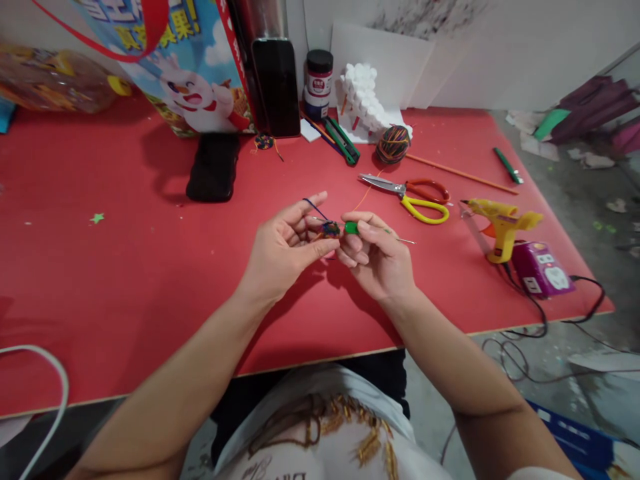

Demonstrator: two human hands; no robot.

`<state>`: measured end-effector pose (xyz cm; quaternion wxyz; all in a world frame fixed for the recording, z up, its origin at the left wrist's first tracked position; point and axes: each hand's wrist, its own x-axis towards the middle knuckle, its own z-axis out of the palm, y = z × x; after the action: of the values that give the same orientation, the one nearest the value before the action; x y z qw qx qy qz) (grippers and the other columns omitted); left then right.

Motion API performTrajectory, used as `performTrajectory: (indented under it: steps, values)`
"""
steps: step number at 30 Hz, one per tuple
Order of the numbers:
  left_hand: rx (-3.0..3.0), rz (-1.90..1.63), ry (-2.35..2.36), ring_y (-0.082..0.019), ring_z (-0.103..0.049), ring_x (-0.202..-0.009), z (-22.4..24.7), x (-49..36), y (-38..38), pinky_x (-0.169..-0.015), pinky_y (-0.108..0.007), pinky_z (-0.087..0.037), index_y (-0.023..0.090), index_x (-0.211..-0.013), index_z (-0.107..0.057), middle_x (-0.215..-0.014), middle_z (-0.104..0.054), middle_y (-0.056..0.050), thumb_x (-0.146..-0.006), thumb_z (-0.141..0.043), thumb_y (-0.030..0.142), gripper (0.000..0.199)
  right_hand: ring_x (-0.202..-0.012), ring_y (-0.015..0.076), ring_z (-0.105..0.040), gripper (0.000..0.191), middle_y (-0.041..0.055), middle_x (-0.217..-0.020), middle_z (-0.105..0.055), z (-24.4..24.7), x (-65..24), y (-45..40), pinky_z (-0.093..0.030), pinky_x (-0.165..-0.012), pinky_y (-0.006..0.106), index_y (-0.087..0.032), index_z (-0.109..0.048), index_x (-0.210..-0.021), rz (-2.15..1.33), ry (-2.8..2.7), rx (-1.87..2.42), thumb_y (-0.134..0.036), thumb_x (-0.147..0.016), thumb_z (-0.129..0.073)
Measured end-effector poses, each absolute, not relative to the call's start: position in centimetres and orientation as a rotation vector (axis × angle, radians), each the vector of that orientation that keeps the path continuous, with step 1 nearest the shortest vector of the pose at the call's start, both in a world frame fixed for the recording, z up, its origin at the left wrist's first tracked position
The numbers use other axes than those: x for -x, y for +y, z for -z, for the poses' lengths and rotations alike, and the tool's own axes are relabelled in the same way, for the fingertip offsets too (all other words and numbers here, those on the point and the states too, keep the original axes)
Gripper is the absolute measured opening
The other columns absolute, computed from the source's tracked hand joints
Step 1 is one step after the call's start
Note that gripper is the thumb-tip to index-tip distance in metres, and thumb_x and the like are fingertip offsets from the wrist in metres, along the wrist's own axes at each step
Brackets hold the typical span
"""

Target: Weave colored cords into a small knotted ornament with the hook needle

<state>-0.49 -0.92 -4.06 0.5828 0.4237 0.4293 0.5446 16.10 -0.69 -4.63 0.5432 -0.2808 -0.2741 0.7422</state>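
My left hand (285, 247) pinches a small multicoloured crocheted piece (330, 229) between thumb and fingers, with dark yarn looped over its raised index finger. Just to the right, my right hand (380, 253) is closed on the green grip of a crochet hook (352, 228), whose thin metal end sticks out past the fingers to the right. The hook's other end meets the piece, though the exact stitch is too small to tell. An orange strand runs from near my fingers up to a multicoloured yarn ball (393, 145).
Scissors (405, 190) lie beyond my right hand, with a yellow glue gun (505, 223) and purple box (540, 269) farther right. A cutter (342, 141), jar (319, 83), phone (276, 87), black case (213, 167) and printed bag (195, 93) stand or lie at the back.
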Motion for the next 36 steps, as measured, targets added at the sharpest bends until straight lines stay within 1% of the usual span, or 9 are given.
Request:
performTrajectory:
  steps: [3,5,8,12,15,21,29,36]
  values:
    - [-0.983,-1.284,0.937,-0.013,-0.072,-0.088,4.25,0.48,-0.98,-0.077,-0.023,-0.061,0.021,-0.127,-0.078,-0.096,-0.076,-0.002,-0.070,-0.091,0.012,0.059,-0.048,0.0065,-0.030,0.012,-0.0058,-0.060,-0.051,4.71,-16.24,-0.45,-0.034,-0.050,0.023,-0.018,-0.078,-0.094,-1.775,-0.614,0.685,-0.022,-0.089,-0.068]
    - [-0.972,-1.293,0.933,-0.013,-0.072,-0.089,4.36,0.50,-0.99,-0.078,-0.022,-0.060,0.022,-0.125,-0.079,-0.098,-0.076,-0.003,-0.073,-0.090,0.012,0.055,-0.048,0.0065,-0.029,0.012,-0.0056,-0.061,-0.051,4.77,-16.29,-0.35,-0.035,-0.050,0.023,-0.018,-0.077,-0.093,-1.784,-0.593,0.672,-0.021,-0.089,-0.067]
    - [-0.980,-1.309,0.962,-0.012,-0.070,-0.088,4.48,0.51,-0.96,-0.078,-0.020,-0.060,0.023,-0.124,-0.080,-0.097,-0.073,-0.002,-0.071,-0.091,0.011,0.055,-0.048,0.0061,-0.029,0.013,-0.0052,-0.061,-0.052,4.82,-16.35,-0.28,-0.035,-0.051,0.022,-0.017,-0.078,-0.094,-1.798,-0.564,0.635,-0.019,-0.089,-0.066]
    - [-1.010,-1.323,0.988,-0.010,-0.068,-0.082,4.49,0.47,-0.92,-0.073,-0.020,-0.060,0.024,-0.122,-0.081,-0.090,-0.070,0.001,-0.070,-0.092,0.011,0.054,-0.048,0.0060,-0.029,0.014,-0.0050,-0.061,-0.051,4.81,-16.47,-0.25,-0.034,-0.050,0.021,-0.016,-0.078,-0.094,-1.803,-0.554,0.626,-0.019,-0.090,-0.065]
    - [-1.032,-1.316,1.013,-0.009,-0.066,-0.078,4.50,0.47,-0.90,-0.071,-0.018,-0.058,0.025,-0.123,-0.081,-0.086,-0.069,0.002,-0.069,-0.092,0.010,0.057,-0.048,0.0064,-0.027,0.013,-0.0056,-0.060,-0.049,4.79,-16.50,-0.26,-0.034,-0.050,0.021,-0.017,-0.078,-0.093,-1.798,-0.564,0.645,-0.020,-0.090,-0.065]
    - [-1.092,-1.320,1.040,-0.009,-0.066,-0.079,4.51,0.52,-0.93,-0.076,-0.018,-0.057,0.026,-0.128,-0.080,-0.088,-0.068,0.002,-0.070,-0.091,0.010,0.061,-0.047,0.0063,-0.025,0.015,-0.0058,-0.060,-0.049,4.80,-16.51,-0.32,-0.033,-0.050,0.022,-0.018,-0.078,-0.093,-1.809,-0.571,0.618,-0.020,-0.090,-0.064]
    - [-1.141,-1.331,1.031,-0.010,-0.065,-0.079,4.29,0.48,-0.96,-0.076,-0.021,-0.057,0.025,-0.126,-0.081,-0.086,-0.068,0.002,-0.070,-0.091,0.010,0.059,-0.046,0.0066,-0.022,0.013,-0.0071,-0.058,-0.044,4.71,-16.55,-0.52,-0.031,-0.049,0.022,-0.020,-0.078,-0.092,-1.791,-0.628,0.637,-0.023,-0.088,-0.066]
    - [-1.131,-1.317,1.008,-0.010,-0.067,-0.080,4.24,0.46,-1.16,-0.075,-0.019,-0.057,0.025,-0.127,-0.080,-0.085,-0.071,0.002,-0.072,-0.092,0.012,0.058,-0.046,0.0056,-0.022,0.015,-0.0067,-0.057,-0.046,4.79,-16.59,-0.46,-0.031,-0.049,0.021,-0.019,-0.079,-0.093,-1.806,-0.599,0.596,-0.021,-0.089,-0.065]
